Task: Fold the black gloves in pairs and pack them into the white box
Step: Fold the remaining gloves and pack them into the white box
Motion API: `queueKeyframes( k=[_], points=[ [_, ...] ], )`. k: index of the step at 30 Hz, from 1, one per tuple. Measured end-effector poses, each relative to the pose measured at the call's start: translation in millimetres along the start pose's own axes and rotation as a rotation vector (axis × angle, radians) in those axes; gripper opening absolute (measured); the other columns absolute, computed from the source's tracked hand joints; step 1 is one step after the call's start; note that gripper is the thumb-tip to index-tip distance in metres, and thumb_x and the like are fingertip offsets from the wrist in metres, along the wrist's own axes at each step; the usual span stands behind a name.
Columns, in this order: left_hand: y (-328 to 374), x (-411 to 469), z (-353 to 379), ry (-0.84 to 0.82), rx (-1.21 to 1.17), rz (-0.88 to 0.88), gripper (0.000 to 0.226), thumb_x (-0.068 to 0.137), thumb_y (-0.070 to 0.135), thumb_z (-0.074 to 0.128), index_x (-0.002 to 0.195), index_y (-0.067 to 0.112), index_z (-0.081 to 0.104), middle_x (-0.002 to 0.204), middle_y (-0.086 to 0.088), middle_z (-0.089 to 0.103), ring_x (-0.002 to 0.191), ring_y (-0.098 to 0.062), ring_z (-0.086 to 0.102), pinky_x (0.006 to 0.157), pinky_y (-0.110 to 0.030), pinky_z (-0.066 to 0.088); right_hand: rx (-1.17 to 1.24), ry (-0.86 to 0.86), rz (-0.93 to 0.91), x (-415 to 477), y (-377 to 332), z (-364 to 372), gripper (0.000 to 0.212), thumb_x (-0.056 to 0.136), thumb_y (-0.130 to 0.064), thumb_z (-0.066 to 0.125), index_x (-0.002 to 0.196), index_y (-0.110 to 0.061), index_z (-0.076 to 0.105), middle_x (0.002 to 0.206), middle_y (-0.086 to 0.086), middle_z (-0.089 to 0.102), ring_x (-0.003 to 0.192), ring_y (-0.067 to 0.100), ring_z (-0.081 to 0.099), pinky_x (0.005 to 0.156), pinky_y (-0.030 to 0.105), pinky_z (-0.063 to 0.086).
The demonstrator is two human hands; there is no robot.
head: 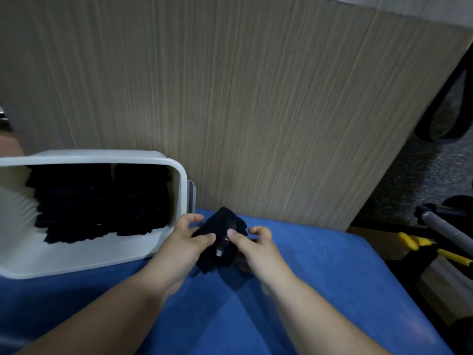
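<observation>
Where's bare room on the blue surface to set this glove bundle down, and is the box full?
Bare blue surface lies right of the glove bundle and right hand, up to the wood panel, and between the forearms. Left of the left hand the white box crowds it; packed gloves fill most of the box.

No legible txt — small tag (219,253) on black gloves (224,222) unreadable

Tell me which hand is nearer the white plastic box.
Left. The left hand sits just beside the white plastic box, holding the black fabric gloves; the right hand holds them from the far side.
</observation>
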State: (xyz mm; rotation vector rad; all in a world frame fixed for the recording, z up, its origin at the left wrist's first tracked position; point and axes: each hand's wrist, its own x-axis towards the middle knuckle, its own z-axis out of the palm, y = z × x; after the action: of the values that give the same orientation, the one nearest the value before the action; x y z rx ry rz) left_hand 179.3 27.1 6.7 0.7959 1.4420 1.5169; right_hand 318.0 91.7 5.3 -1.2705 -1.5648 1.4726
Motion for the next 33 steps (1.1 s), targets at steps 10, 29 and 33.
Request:
queueKeyframes(
  k=[10, 29, 33],
  points=[
    [28.2, -5.7, -56.4, -0.029, 0.093, -0.017, 0.032, 0.086, 0.001, 0.059, 0.11, 0.023, 0.057, 0.115, -0.013, 0.063, 0.102, -0.029, 0.064, 0.087, -0.039, 0.052, 0.442, -0.308, 0.086, -17.8, -14.0, 36.4, 0.018, 0.088, -0.023, 0.061, 0.106, -0.017, 0.058, 0.082, 0.002, 0.07, 0.076, 0.018, 0.065, 0.071, 0.03, 0.048],
    [50.6, -2.0, -148.2, 0.532, 0.939, 0.648, 0.021, 0.081, 0.034, 0.056, 0.096, 0.023, 0.066, 0.096, 0.005, 0.065, 0.101, -0.021, 0.054, 0.091, -0.037, 0.044, 0.56, -0.212, -0.136, -7.9, -54.1, 141.3, 0.034, 0.092, -0.005, 0.055, 0.121, -0.02, 0.056, 0.096, 0.002, 0.069, 0.07, 0.007, 0.066, 0.054, 0.021, 0.048],
    [58.6, -0.4, -160.7, 0.612, 1.077, 0.799, 0.03, 0.083, 0.021, 0.051, 0.107, 0.014, 0.067, 0.104, -0.002, 0.065, 0.107, -0.026, 0.052, 0.1, -0.044, 0.039, 0.577, -0.175, -0.146, -3.6, -66.9, 148.3, 0.032, 0.092, -0.006, 0.055, 0.12, -0.021, 0.056, 0.094, 0.001, 0.068, 0.069, 0.008, 0.062, 0.054, 0.021, 0.047]
  ],
)
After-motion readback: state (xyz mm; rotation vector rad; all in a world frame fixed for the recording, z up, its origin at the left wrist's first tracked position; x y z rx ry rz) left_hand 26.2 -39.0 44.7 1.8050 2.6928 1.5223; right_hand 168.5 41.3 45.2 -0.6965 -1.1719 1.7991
